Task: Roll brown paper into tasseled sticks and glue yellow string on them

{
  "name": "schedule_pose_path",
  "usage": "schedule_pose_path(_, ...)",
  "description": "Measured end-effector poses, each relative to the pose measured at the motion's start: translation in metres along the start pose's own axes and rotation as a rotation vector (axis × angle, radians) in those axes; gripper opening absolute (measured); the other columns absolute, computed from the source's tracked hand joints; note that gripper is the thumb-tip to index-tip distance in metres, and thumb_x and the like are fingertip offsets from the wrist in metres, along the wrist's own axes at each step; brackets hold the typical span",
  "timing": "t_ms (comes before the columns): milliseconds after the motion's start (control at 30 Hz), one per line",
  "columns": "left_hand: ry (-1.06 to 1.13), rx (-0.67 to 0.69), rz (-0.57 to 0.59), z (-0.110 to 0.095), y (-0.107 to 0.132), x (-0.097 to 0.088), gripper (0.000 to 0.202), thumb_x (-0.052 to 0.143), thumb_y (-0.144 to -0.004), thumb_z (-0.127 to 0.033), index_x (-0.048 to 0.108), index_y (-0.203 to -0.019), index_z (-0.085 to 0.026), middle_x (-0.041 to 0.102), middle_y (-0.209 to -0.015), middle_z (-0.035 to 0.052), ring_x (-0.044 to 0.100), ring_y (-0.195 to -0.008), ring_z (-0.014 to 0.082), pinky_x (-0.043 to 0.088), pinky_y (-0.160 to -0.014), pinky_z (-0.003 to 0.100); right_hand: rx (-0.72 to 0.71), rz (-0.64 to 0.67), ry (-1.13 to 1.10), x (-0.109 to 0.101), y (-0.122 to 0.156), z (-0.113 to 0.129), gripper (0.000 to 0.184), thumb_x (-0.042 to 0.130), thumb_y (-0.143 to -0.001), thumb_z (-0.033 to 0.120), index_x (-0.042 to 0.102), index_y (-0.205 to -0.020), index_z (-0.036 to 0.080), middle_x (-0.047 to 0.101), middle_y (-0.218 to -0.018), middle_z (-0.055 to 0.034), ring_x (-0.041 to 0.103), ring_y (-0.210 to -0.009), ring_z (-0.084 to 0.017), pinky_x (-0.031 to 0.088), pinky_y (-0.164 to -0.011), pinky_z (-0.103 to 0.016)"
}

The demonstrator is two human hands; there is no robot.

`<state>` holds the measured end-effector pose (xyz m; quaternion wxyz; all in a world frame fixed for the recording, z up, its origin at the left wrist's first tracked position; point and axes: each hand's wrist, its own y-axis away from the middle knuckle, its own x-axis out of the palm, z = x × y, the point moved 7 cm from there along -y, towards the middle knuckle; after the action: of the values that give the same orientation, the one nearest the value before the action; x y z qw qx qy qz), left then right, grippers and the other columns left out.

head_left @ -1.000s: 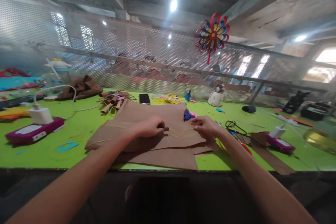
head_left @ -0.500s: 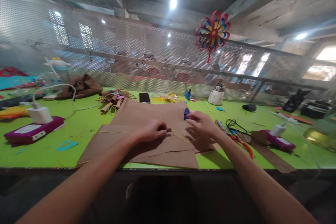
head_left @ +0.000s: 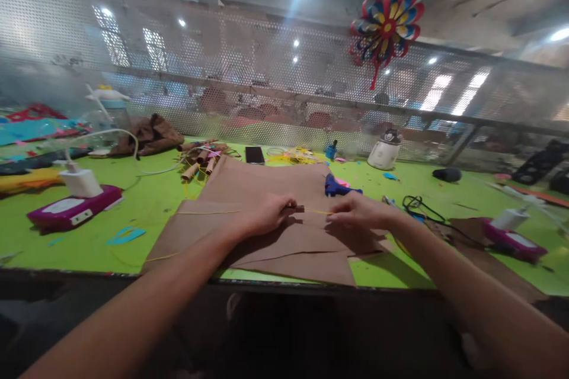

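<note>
In the head view my left hand (head_left: pixel 273 213) is closed round a slim brown paper roll (head_left: pixel 299 208), whose right end sticks out past the fingertips. A thin yellow string (head_left: pixel 316 211) runs from that end to my right hand (head_left: pixel 355 211), which pinches it between thumb and fingers. More of the string emerges to the left of my left hand. Both hands are over large brown paper sheets (head_left: pixel 271 180). Just beyond my right hand lies a blue glue gun (head_left: pixel 338 186), its nozzle end partly unclear.
Behind the sheets are finished-looking brown rolls (head_left: pixel 192 170), a black phone (head_left: pixel 255 155) and tangled yellow string (head_left: pixel 296 157). Purple power strips (head_left: pixel 73 210) flank the work on the green table (head_left: pixel 164 183). A white bottle (head_left: pixel 384 153) stands at the back.
My right hand has let go of the blue glue gun, which now lies on the table side of the sheets. It now holds the string, formerly slack, drawn straight. The view has shifted left.
</note>
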<state>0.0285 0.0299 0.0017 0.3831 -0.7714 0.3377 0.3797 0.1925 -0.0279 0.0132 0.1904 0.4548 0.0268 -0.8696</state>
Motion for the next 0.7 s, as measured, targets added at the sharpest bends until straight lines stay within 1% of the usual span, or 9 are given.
schedule_pose_path(67,-0.028,-0.001,0.008,0.002,-0.001,0.002,0.02,0.043,-0.088,-0.025,0.059,-0.095,-0.016,0.064,-0.084,0.0053,0.054,-0.069,0.0134,0.037,-0.062,0.023,0.022,-0.042,0.073,-0.025,0.021,-0.014,0.041,0.054,-0.079,0.05,0.071,-0.079,0.013,0.055,-0.06,-0.0007,0.044,-0.055,-0.01,0.032,-0.051,-0.023)
schedule_pose_path(233,-0.047,-0.009,-0.016,0.008,-0.001,0.002,0.02,0.044,-0.087,-0.026,0.06,-0.093,-0.016,0.063,-0.081,0.005,0.053,-0.067,0.0134,0.037,-0.061,0.023,0.187,-0.086,0.07,-0.078,0.072,-0.06,0.05,0.052,-0.078,0.058,0.072,-0.089,0.014,0.05,-0.055,0.0005,0.037,-0.05,-0.009,0.028,-0.048,-0.023)
schedule_pose_path(300,-0.038,-0.012,-0.018,0.009,0.0,0.001,0.02,0.044,-0.087,-0.025,0.061,-0.093,-0.016,0.064,-0.081,0.0051,0.053,-0.068,0.0137,0.037,-0.062,0.023,0.228,-0.08,0.058,-0.086,0.087,-0.075,0.052,0.051,-0.078,0.06,0.072,-0.092,0.014,0.051,-0.055,-0.0001,0.038,-0.05,-0.01,0.03,-0.048,-0.024)
schedule_pose_path(400,-0.013,-0.021,-0.003,0.01,0.0,0.0,0.021,0.044,-0.087,-0.026,0.062,-0.092,-0.015,0.064,-0.081,0.0051,0.054,-0.069,0.0138,0.038,-0.062,0.023,0.27,-0.026,0.111,-0.087,0.101,-0.097,0.049,0.048,-0.08,0.058,0.073,-0.087,0.016,0.055,-0.055,-0.0013,0.044,-0.05,-0.011,0.033,-0.049,-0.025)
schedule_pose_path(500,0.001,0.0,0.002,0.006,0.001,-0.001,0.022,0.045,-0.087,-0.027,0.063,-0.092,-0.016,0.065,-0.084,0.0053,0.055,-0.071,0.014,0.039,-0.064,0.023,0.308,-0.076,0.229,-0.089,0.105,-0.108,0.036,0.049,-0.083,0.045,0.073,-0.083,0.018,0.067,-0.071,-0.0072,0.057,-0.063,-0.016,0.04,-0.059,-0.027)
schedule_pose_path(567,-0.014,0.018,0.002,0.001,0.001,-0.001,0.022,0.047,-0.086,-0.028,0.064,-0.092,-0.016,0.066,-0.086,0.0055,0.056,-0.074,0.0143,0.039,-0.066,0.023,0.339,-0.227,0.4,-0.095,0.099,-0.099,0.027,0.053,-0.081,0.034,0.073,-0.086,0.017,0.071,-0.086,-0.0117,0.062,-0.074,-0.02,0.043,-0.067,-0.03)
schedule_pose_path(600,-0.025,0.022,0.002,-0.001,0.001,-0.002,0.022,0.047,-0.086,-0.028,0.065,-0.092,-0.016,0.065,-0.087,0.0056,0.056,-0.075,0.0145,0.039,-0.067,0.024,0.35,-0.342,0.511,-0.098,0.093,-0.087,0.025,0.054,-0.079,0.031,0.073,-0.088,0.016,0.071,-0.09,-0.0135,0.062,-0.077,-0.023,0.044,-0.069,-0.033)
schedule_pose_path(667,-0.042,0.025,0.011,-0.006,0.001,-0.002,0.023,0.047,-0.086,-0.028,0.065,-0.093,-0.016,0.065,-0.088,0.006,0.056,-0.076,0.0149,0.04,-0.068,0.024,0.221,-0.524,0.592,-0.09,0.073,-0.046,0.027,0.053,-0.081,0.031,0.071,-0.095,0.015,0.069,-0.101,-0.0141,0.061,-0.09,-0.026,0.044,-0.078,-0.037)
schedule_pose_path(700,-0.046,0.023,0.011,-0.007,0.001,-0.002,0.023,0.047,-0.086,-0.028,0.065,-0.093,-0.016,0.065,-0.088,0.0062,0.056,-0.076,0.0149,0.04,-0.068,0.024,0.126,-0.552,0.54,-0.079,0.059,-0.024,0.028,0.052,-0.082,0.031,0.07,-0.097,0.017,0.069,-0.103,-0.0121,0.06,-0.095,-0.025,0.044,-0.082,-0.037)
